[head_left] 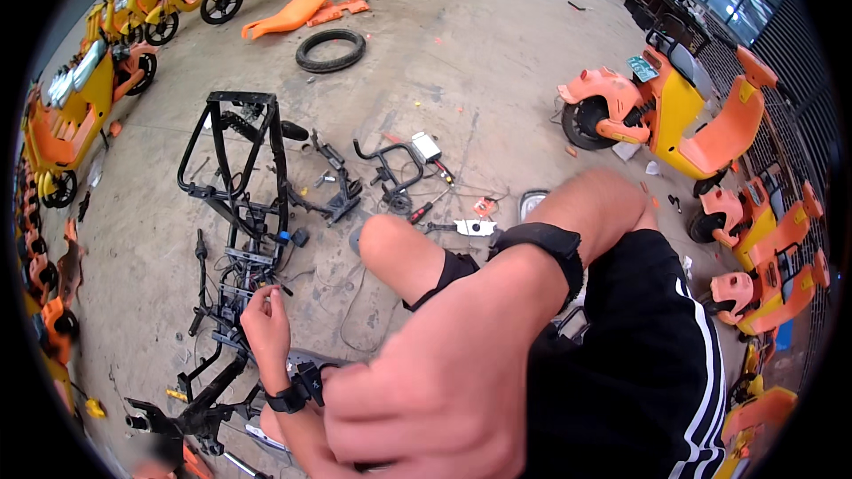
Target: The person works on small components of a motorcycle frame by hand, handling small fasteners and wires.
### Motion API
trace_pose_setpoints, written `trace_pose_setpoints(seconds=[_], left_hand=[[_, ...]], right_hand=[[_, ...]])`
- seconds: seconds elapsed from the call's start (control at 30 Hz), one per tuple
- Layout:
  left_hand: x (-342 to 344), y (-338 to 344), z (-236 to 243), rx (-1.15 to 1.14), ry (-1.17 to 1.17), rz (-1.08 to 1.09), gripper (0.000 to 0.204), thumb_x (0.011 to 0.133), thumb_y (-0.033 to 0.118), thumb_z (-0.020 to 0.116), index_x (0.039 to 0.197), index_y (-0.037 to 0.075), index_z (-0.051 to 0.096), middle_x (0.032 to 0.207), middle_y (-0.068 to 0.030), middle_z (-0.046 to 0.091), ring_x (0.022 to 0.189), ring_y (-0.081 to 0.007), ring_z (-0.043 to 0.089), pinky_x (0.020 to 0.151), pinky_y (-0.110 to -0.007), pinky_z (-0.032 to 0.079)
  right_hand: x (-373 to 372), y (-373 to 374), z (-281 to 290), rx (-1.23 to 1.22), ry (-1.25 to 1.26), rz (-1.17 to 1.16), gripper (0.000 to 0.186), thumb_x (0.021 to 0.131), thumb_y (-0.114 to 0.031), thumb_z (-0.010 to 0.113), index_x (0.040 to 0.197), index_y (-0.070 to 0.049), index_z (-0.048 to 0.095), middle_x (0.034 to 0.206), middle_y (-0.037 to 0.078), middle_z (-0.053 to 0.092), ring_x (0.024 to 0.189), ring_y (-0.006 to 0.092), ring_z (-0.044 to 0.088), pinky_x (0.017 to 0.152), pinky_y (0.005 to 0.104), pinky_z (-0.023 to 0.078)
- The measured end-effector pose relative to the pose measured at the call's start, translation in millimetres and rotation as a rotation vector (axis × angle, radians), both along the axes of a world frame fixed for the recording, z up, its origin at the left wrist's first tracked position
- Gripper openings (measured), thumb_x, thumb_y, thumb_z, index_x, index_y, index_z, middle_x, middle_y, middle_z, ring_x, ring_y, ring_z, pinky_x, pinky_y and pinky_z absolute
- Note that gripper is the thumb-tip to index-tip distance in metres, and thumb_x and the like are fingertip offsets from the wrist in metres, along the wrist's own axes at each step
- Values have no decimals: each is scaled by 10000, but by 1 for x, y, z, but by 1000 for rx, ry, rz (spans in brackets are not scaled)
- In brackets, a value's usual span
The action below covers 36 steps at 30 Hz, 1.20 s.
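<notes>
Fingertips drawn together, a left hand (266,328) meets a black frame (251,256) on the concrete floor (146,270), its hold unclear; the blurred right hand (426,390) curls, contents impossible to tell; a hard tug could snag the frame's wires (235,277).

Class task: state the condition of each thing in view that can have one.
Frame: bare, uncovered
Tire: off any wheel, lying flat
Orange panel: detached, lying loose
Screwdriver: lying unheld
Nearest right-side scooter: upright
Left hand: beside frame, fingers bent
Right hand: curled, blurred, grip hidden
</notes>
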<state>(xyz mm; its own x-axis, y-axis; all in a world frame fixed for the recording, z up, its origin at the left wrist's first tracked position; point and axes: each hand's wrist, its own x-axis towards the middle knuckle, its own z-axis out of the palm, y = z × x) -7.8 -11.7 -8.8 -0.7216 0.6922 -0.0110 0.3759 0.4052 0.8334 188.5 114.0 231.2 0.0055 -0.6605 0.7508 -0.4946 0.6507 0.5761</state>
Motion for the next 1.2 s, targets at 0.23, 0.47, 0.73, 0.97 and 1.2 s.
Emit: trace_pose_setpoints(seconds=[0.23, 0.47, 0.73, 0.97, 1.2], left_hand=[[8, 2, 13, 230, -191, 24, 172, 936, 121, 637, 947, -33, 713, 744, 1, 642, 657, -34, 521, 576, -202, 406], [4, -10, 15, 457, -628, -80, 164, 945, 84, 616, 1017, -21, 719, 850, -62, 714, 718, -83, 602, 667, -216, 468], [-1, -15, 17, 518, -705, -15, 194, 938, 27, 595, 1075, -66, 695, 930, -107, 733, 800, -125, 658, 759, -249, 529], [1, 0, 14, 331, -460, 9, 196, 928, 44, 623, 1080, -51, 702, 902, -94, 715, 750, -127, 659, 685, -255, 537], [0, 5, 6, 314, -372, 60, 168, 931, 12, 602, 1039, -77, 696, 845, -85, 690, 702, -111, 631, 634, -244, 527]], right_hand=[[6, 11, -47, -561, -396, 245, 153, 847, -103, 612, 705, -64, 576, 664, 77, 595, 460, 165, 475, 442, 286, 396], [-68, 25, -170, -1279, -1173, -165, 190, 871, -168, 675, 1002, -36, 713, 817, 75, 676, 573, 160, 602, 556, 277, 485], [-90, 24, -213, -1242, -1269, -64, 223, 853, -113, 696, 1060, -29, 702, 997, 92, 699, 647, 152, 645, 585, 259, 509], [-89, 32, -232, -1195, -991, -100, 214, 844, -92, 711, 1057, -83, 702, 1055, 69, 661, 694, 157, 653, 595, 272, 533], [-87, 30, -235, -1105, -935, -199, 131, 844, -172, 679, 947, -90, 684, 955, 61, 639, 712, 262, 649, 587, 358, 516]])
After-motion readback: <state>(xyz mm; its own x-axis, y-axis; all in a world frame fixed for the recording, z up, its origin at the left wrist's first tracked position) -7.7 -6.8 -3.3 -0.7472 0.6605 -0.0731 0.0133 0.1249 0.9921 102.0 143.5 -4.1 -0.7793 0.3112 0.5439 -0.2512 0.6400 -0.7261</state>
